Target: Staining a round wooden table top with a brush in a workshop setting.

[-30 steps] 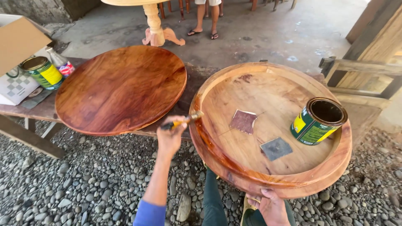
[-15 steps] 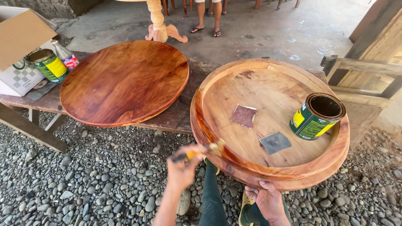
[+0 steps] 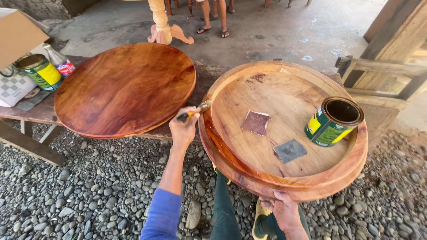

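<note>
My left hand [image 3: 183, 128] grips a small paintbrush [image 3: 195, 111] with a yellow handle, its bristles touching the left outer rim of a round wooden tabletop [image 3: 249, 178]. That rim looks dark and glossy where the brush has passed. My right hand [image 3: 283, 210] holds the near lower edge of the same tabletop from underneath. Inside its recessed face stand an open green and yellow can [image 3: 333, 121] and two squares of sandpaper, one reddish [image 3: 255, 122], one grey [image 3: 289, 150].
A second, glossy reddish round tabletop [image 3: 126, 89] lies on a plank bench to the left. Beyond it are a lidded can [image 3: 40, 70], a small bottle [image 3: 60, 63] and a cardboard box [image 3: 15, 33]. Pebbles cover the ground. A person's sandalled feet [image 3: 213, 27] stand behind, near a turned pedestal [image 3: 162, 24].
My left hand with the brush dropped down along the near rim, then came back up to the left side of the rim. My right hand has stayed under the tabletop's edge.
</note>
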